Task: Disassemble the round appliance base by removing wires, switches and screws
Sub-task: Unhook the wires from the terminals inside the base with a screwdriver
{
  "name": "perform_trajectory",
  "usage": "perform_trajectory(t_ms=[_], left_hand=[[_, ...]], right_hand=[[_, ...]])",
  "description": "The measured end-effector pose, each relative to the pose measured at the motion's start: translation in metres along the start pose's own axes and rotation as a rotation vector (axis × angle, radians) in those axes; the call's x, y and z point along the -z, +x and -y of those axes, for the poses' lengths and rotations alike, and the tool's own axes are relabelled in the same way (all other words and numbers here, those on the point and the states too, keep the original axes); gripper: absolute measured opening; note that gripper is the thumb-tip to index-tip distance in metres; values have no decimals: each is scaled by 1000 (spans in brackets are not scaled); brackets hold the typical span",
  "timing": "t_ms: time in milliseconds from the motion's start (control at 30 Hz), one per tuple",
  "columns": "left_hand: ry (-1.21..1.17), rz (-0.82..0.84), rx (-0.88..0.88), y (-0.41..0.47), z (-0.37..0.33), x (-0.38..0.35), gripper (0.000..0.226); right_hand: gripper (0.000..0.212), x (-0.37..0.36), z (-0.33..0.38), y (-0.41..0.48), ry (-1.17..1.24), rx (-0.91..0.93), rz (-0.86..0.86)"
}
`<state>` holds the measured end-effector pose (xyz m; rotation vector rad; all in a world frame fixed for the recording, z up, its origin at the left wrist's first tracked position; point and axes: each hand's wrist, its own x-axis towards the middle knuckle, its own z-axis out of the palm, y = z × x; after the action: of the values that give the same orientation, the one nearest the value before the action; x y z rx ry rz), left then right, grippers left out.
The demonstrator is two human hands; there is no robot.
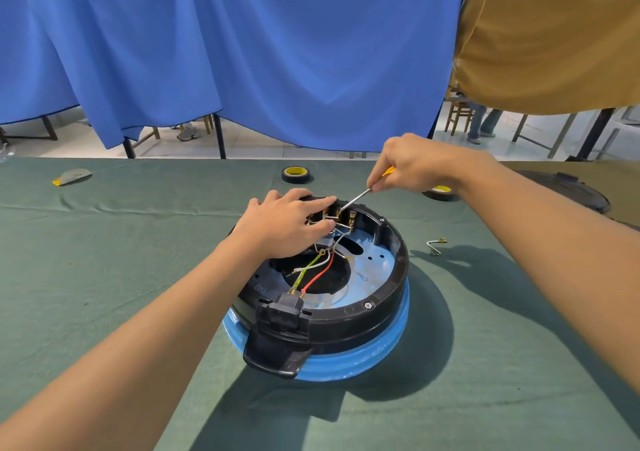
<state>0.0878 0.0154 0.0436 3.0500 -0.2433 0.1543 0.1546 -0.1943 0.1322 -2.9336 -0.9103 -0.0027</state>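
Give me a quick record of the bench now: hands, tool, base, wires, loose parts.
left hand: rests on the far rim of the base, fingers beside the switches
right hand: pinches the screwdriver, tip at the switches
base: open side up on the green cloth
wires: red wire and green-yellow wire run to the socket at the near edge
loose parts: bent wire piece on the cloth, right of the base
behind the base: two tape rolls

One round base [398, 277], one screwdriver [355, 200], two tape rolls [296, 175] [441, 192], two hands [287, 229] [415, 166]
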Motion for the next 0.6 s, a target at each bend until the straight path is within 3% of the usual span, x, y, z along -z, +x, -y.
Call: perform_trajectory(t_ms=[367,600], left_hand=[[0,-1,0,-2,0,-1,64],[25,-6,-16,-3,0,-1,70]], right_hand=[[23,-47,8,-42,-222,7,-317],[30,-30,11,-28,-195,-45,-239]])
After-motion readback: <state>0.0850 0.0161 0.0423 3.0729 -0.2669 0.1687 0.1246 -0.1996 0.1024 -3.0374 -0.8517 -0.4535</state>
